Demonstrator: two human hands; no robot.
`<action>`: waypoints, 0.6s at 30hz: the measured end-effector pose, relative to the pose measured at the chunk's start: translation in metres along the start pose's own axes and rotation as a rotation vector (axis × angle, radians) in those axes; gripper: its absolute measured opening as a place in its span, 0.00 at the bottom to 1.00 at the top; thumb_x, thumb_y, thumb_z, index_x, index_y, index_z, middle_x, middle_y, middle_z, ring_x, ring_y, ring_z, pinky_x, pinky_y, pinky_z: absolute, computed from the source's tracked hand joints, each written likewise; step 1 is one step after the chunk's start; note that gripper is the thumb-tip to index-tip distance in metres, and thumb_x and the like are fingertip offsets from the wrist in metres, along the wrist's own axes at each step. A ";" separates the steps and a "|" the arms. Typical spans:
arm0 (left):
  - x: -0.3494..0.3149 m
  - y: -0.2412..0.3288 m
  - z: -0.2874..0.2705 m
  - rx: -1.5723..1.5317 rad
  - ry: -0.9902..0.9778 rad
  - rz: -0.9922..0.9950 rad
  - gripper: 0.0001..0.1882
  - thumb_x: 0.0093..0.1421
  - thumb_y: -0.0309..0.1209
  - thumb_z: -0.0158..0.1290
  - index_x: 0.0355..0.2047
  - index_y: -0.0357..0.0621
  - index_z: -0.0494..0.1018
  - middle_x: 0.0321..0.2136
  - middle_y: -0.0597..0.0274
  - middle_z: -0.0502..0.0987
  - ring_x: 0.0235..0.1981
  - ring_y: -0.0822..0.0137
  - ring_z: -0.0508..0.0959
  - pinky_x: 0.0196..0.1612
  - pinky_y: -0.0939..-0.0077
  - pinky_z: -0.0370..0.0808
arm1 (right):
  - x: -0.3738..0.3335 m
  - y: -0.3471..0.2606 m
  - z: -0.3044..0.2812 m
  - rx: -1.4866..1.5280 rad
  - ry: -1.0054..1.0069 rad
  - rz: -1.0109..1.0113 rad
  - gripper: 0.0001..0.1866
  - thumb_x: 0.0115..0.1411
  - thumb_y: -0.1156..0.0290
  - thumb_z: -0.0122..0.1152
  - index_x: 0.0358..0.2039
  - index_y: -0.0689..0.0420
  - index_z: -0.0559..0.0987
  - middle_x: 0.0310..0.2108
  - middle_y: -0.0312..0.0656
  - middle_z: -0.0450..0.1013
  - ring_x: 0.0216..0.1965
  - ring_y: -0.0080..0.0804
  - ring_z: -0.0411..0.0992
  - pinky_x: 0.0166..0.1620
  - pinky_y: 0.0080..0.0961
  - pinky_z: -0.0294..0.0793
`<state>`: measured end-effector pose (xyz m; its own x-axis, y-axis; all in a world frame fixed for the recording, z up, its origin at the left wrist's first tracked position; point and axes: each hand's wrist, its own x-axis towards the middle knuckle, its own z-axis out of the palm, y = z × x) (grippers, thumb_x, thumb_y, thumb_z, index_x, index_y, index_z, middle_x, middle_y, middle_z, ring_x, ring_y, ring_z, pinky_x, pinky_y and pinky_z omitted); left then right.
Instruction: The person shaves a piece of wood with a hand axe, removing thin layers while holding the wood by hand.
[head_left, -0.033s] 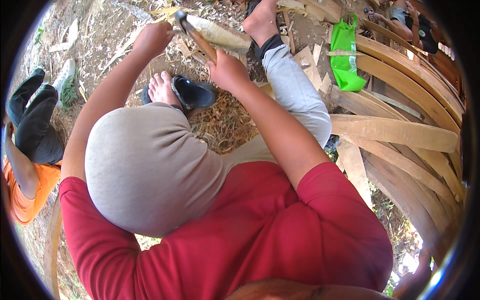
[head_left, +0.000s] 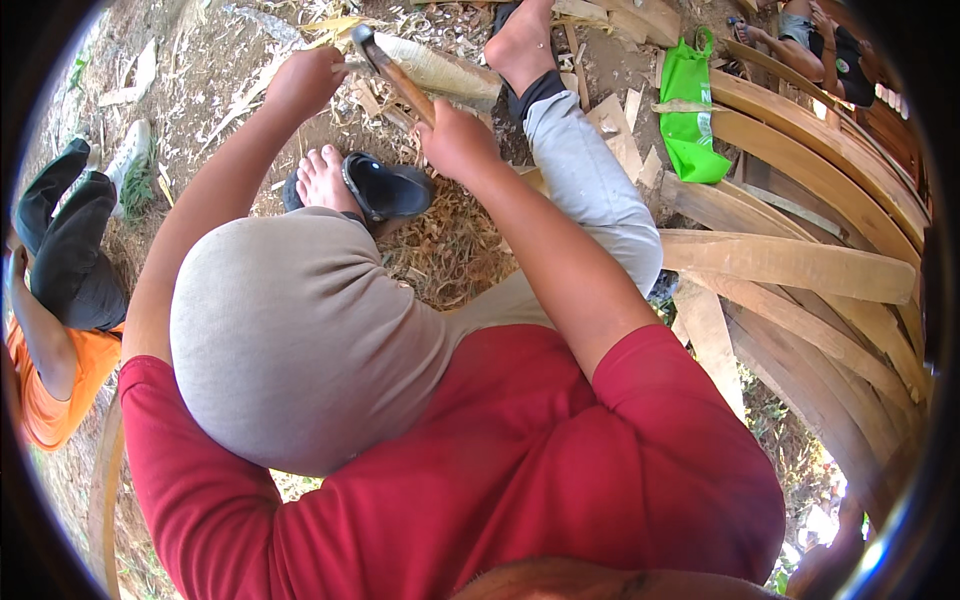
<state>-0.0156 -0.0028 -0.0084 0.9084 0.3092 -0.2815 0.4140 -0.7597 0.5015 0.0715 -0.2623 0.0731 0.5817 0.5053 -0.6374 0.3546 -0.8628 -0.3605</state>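
Observation:
My right hand (head_left: 458, 142) is closed around the wooden handle of a hammer (head_left: 405, 88). The dark metal head points up and left, close beside my left hand (head_left: 303, 82). That left hand is closed too, and a short thin grey piece (head_left: 350, 67) sticks out of it toward the hammer; its kind does not show. Just beyond the hammer lies a pale shaped block of wood (head_left: 430, 65) on the ground, near my bare right foot (head_left: 522, 50). My other foot (head_left: 325, 178) is beside a black clog (head_left: 388, 186).
Curved wooden planks (head_left: 800, 265) are piled along the right side. A bright green bag (head_left: 690, 125) hangs over the plank ends. Wood shavings (head_left: 240, 110) litter the dirt. A person in orange (head_left: 75, 375) sits at the left; another person (head_left: 840, 55) is at the upper right.

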 end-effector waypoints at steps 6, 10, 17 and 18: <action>-0.002 0.005 -0.008 0.006 -0.035 0.012 0.16 0.67 0.44 0.60 0.46 0.46 0.83 0.34 0.48 0.85 0.37 0.45 0.85 0.42 0.53 0.81 | -0.009 -0.001 -0.011 0.111 0.059 0.003 0.22 0.71 0.55 0.57 0.52 0.63 0.74 0.43 0.61 0.81 0.47 0.62 0.81 0.51 0.54 0.79; -0.001 0.012 -0.008 0.022 -0.014 -0.018 0.14 0.67 0.42 0.60 0.44 0.47 0.83 0.32 0.49 0.85 0.35 0.46 0.85 0.41 0.52 0.81 | 0.004 0.009 -0.005 -0.048 -0.030 0.014 0.23 0.71 0.55 0.56 0.53 0.63 0.74 0.43 0.61 0.81 0.47 0.61 0.80 0.53 0.54 0.79; -0.001 0.003 -0.003 0.021 0.031 0.018 0.14 0.67 0.42 0.60 0.43 0.46 0.83 0.31 0.49 0.85 0.34 0.45 0.85 0.40 0.52 0.82 | -0.005 -0.010 -0.014 0.092 0.017 -0.017 0.23 0.71 0.56 0.57 0.55 0.63 0.74 0.43 0.61 0.81 0.46 0.61 0.81 0.51 0.53 0.80; 0.001 0.002 -0.001 0.030 0.017 0.016 0.14 0.67 0.42 0.61 0.43 0.46 0.83 0.31 0.49 0.85 0.34 0.45 0.85 0.40 0.52 0.82 | -0.005 -0.006 -0.004 0.061 0.016 -0.027 0.23 0.71 0.56 0.57 0.56 0.63 0.74 0.43 0.61 0.81 0.46 0.61 0.81 0.51 0.53 0.80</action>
<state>-0.0141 -0.0035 -0.0070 0.9158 0.3063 -0.2598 0.3978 -0.7812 0.4812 0.0692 -0.2596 0.0816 0.5843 0.5283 -0.6161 0.3250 -0.8479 -0.4188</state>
